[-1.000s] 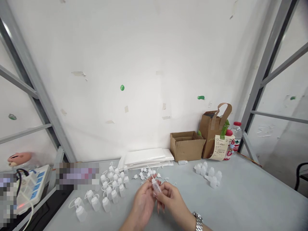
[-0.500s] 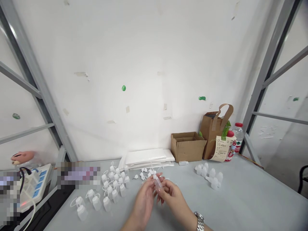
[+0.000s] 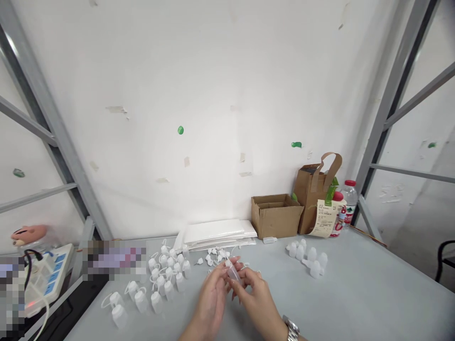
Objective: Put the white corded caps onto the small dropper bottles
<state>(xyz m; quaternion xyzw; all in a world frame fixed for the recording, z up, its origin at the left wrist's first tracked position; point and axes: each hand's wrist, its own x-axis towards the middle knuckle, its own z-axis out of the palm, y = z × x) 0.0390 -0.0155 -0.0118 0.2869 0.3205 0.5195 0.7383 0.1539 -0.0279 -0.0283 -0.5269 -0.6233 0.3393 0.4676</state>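
Between my two hands is a small translucent plastic bottle [image 3: 233,273], tilted, with a white cap at its upper end. My left hand [image 3: 213,290] is closed around it, fingers at the cap and neck. My right hand [image 3: 254,289] pinches the bottle's lower body. Just beyond the fingers lies a heap of loose white caps [image 3: 215,255] with thin straps. On the left stand several capped bottles [image 3: 167,270] in rough rows, their strap loops sticking out. To the right, several small translucent bottles without visible caps [image 3: 313,260] lie in a loose cluster.
At the wall lie stacked white envelopes [image 3: 216,233], beside an open cardboard box [image 3: 277,220] and a brown paper bag [image 3: 307,201]. A red-capped water bottle [image 3: 350,199] stands at the right. A power strip [image 3: 57,279] sits at the left beyond a dark panel [image 3: 85,298].
The view has shifted slightly. Both hands remain on the same bottle, with only a small shift of the fingers at the cap.
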